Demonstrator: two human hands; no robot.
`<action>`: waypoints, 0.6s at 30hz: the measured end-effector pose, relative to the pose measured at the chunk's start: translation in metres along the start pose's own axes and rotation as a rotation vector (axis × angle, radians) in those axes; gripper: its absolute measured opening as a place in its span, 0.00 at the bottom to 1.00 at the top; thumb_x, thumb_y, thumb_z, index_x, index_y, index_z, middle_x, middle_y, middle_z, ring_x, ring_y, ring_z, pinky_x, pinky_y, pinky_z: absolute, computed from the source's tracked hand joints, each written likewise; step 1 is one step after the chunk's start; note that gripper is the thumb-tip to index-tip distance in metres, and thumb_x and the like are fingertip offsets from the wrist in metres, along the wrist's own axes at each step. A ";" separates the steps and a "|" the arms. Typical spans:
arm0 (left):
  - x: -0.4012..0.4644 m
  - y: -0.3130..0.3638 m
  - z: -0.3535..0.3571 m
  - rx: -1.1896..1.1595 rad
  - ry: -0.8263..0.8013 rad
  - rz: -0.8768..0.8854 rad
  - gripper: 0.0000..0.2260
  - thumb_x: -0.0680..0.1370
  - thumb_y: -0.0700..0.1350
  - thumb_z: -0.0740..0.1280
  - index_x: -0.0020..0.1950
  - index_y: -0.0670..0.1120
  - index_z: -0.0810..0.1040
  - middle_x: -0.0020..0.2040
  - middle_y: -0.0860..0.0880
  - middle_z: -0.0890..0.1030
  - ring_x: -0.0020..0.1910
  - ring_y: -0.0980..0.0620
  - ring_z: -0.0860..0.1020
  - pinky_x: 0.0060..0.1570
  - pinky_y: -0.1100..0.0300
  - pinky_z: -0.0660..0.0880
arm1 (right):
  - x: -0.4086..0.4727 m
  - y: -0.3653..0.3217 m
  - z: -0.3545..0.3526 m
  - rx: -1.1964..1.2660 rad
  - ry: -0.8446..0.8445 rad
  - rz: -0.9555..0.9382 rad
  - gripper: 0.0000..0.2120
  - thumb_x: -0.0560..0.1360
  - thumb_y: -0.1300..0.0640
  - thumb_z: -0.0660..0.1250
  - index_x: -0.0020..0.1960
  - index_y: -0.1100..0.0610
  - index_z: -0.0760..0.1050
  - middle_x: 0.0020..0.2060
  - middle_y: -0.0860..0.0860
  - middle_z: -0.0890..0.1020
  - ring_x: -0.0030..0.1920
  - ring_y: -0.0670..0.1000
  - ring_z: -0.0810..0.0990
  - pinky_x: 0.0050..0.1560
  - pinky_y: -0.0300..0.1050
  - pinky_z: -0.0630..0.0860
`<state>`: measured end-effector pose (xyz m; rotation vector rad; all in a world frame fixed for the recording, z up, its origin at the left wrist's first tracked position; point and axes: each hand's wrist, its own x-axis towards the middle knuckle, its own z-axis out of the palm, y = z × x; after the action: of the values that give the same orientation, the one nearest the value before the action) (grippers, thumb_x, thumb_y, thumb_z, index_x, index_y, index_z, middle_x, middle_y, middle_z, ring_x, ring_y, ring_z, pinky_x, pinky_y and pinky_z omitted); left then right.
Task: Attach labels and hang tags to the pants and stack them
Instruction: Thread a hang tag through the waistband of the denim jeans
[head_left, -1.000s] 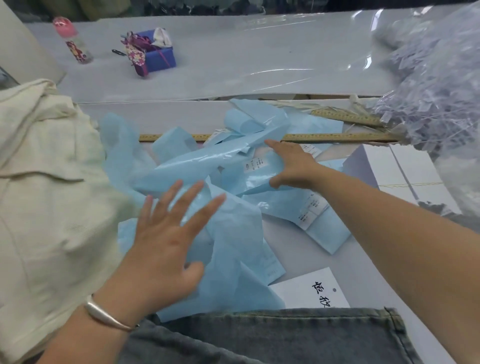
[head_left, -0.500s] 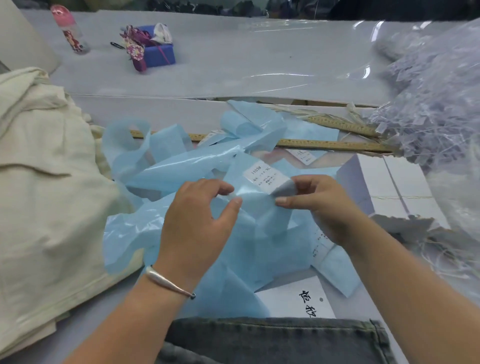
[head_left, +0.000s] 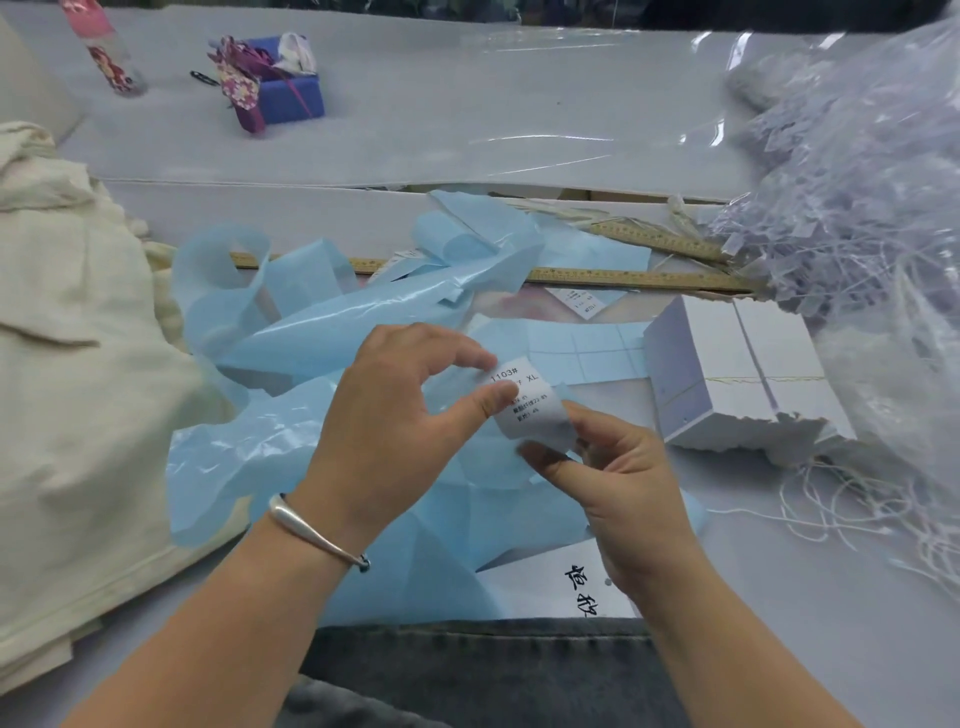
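Pinching a white size label (head_left: 524, 402) between both thumbs and forefingers, the left hand (head_left: 395, 415) and right hand (head_left: 618, 483) appear to peel it from blue backing paper (head_left: 332, 332), above dark pants (head_left: 478, 670) at the table's (head_left: 519, 119) near edge.

This is a garment finishing bench, a clothing workshop or packing room by every sign on it. A long grey worktable (head_left: 467, 130) runs across the view with a clear plastic sheet laid over its far part. Two wooden measuring rulers (head_left: 623, 275) lie across the middle. Loose strips of blue label backing paper (head_left: 337, 332) pile up in front of them. On the right, a big clear bag of hang tags with strings (head_left: 857, 208) spills onto the surface, beside a white box (head_left: 727, 384). Folded cream-coloured garments (head_left: 78, 364) are stacked at the left, and dark denim pants (head_left: 467, 670) lie at the near edge.
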<state>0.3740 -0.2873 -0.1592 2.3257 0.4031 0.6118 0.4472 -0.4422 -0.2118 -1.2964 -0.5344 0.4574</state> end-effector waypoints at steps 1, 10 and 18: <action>0.000 0.001 0.000 -0.020 -0.003 -0.006 0.08 0.71 0.54 0.73 0.47 0.53 0.84 0.51 0.59 0.81 0.56 0.56 0.74 0.57 0.69 0.66 | 0.000 -0.001 0.000 -0.006 -0.001 0.003 0.13 0.68 0.65 0.72 0.49 0.52 0.85 0.47 0.52 0.85 0.50 0.49 0.80 0.53 0.41 0.75; -0.004 0.004 -0.003 0.016 -0.008 -0.046 0.15 0.69 0.61 0.70 0.50 0.53 0.82 0.44 0.56 0.79 0.50 0.54 0.73 0.51 0.62 0.68 | -0.001 -0.005 0.002 -0.036 -0.057 -0.004 0.12 0.69 0.66 0.70 0.50 0.56 0.84 0.46 0.53 0.85 0.49 0.48 0.79 0.50 0.38 0.75; -0.005 0.004 -0.002 0.086 0.071 0.073 0.14 0.70 0.56 0.70 0.51 0.51 0.83 0.43 0.54 0.79 0.47 0.51 0.74 0.51 0.48 0.72 | 0.001 -0.010 -0.001 -0.082 -0.126 0.051 0.16 0.67 0.66 0.70 0.52 0.52 0.84 0.48 0.51 0.85 0.50 0.48 0.80 0.50 0.38 0.76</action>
<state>0.3688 -0.2913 -0.1570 2.4145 0.3855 0.7269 0.4484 -0.4447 -0.2020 -1.3678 -0.6320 0.5674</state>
